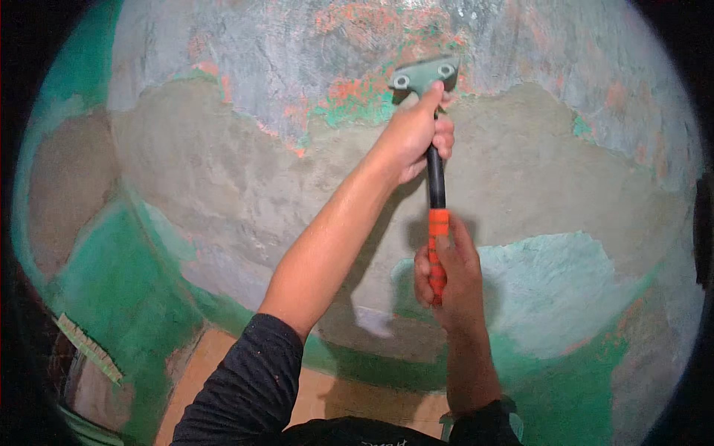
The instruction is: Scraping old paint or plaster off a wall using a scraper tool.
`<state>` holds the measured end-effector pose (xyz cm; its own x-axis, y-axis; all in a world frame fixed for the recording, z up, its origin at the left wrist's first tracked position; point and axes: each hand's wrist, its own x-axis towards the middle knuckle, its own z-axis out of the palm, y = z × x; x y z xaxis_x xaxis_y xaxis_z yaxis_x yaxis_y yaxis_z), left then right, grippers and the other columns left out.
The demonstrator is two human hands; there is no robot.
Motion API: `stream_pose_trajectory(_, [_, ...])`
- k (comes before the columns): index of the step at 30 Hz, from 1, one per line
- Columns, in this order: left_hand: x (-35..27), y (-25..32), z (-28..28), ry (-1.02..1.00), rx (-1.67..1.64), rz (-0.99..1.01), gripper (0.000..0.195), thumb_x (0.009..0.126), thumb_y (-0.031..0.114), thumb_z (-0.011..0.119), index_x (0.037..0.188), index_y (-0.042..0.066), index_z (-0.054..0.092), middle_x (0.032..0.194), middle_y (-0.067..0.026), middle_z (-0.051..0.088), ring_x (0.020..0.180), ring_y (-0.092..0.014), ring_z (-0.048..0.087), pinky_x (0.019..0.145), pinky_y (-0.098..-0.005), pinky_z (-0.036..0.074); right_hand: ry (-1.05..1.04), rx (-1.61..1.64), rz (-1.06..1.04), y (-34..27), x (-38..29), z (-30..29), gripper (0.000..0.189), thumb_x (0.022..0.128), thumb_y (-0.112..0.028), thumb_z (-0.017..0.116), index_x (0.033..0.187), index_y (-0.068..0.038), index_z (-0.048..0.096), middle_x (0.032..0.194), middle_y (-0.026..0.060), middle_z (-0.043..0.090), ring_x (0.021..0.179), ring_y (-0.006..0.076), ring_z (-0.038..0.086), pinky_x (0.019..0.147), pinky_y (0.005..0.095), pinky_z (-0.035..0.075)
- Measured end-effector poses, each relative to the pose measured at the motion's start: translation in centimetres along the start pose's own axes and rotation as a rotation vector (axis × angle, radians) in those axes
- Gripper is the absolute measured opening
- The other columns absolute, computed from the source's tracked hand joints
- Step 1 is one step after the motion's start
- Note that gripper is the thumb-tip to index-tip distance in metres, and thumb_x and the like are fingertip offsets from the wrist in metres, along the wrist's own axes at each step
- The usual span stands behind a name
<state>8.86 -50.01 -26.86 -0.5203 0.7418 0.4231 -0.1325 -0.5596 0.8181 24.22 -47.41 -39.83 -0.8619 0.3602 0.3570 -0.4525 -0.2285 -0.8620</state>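
Note:
A long-handled scraper (437, 178) stands nearly upright before me, with a black shaft and an orange grip. Two round fasteners show on its wide grey head (424, 73), which lies at a patched wall (234, 161). High on the shaft, just below that head, my left hand (415, 134) is closed with a finger stretched up to the head. Lower down, my right hand (454, 273) holds the orange grip. Orange and green paint remnants (357, 100) show on the wall around the scraper head. The blade's edge is too blurred to make out.
Green paint (111, 262) covers the lower left of the wall, and a pale turquoise patch (558, 290) lies right of my right hand. A tan surface (212, 368) shows below. At the lower left is a pale ridged strip (89, 348).

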Motion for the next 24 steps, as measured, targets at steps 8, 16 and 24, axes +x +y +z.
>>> stream_pose_trajectory(8, [-2.7, -0.4, -1.8, 0.077, 0.07, -0.045, 0.036, 0.103, 0.048, 0.044, 0.109, 0.012, 0.045, 0.063, 0.0049, 0.035, 0.052, -0.008, 0.036, 0.05, -0.026, 0.036, -0.391, 0.808, 0.207, 4.6, -0.1, -1.5, 0.051, 0.103, -0.04, 0.043, 0.147, -0.022, 0.027, 0.071, 0.0056, 0.046, 0.041, 0.0119, 0.041, 0.035, 0.0257, 0.033])
stream_pose_trajectory(16, [-1.7, 1.5, -7.6, -0.066, -0.103, -0.065, 0.043, 0.103, 0.053, 0.037, 0.112, 0.011, 0.041, 0.063, 0.0031, 0.036, 0.052, -0.01, 0.037, 0.052, -0.0285, 0.038, -0.1, 0.273, 0.126, 4.6, 1.6, 3.4, 0.051, 0.103, -0.033, 0.046, 0.148, -0.016, 0.028, 0.072, 0.0035, 0.048, 0.042, 0.0083, 0.04, 0.036, 0.0235, 0.033])
stream_pose_trajectory(24, [-1.0, 3.8, -10.4, -0.163, -0.121, -0.215, 0.04, 0.103, 0.052, 0.038, 0.11, 0.013, 0.045, 0.06, 0.0044, 0.035, 0.047, -0.008, 0.034, 0.045, -0.0254, 0.034, 0.192, 0.08, 0.004, 7.7, 2.8, 11.2, 0.049, 0.104, -0.035, 0.043, 0.145, -0.012, 0.031, 0.067, 0.0016, 0.045, 0.039, 0.0075, 0.038, 0.035, 0.023, 0.033])
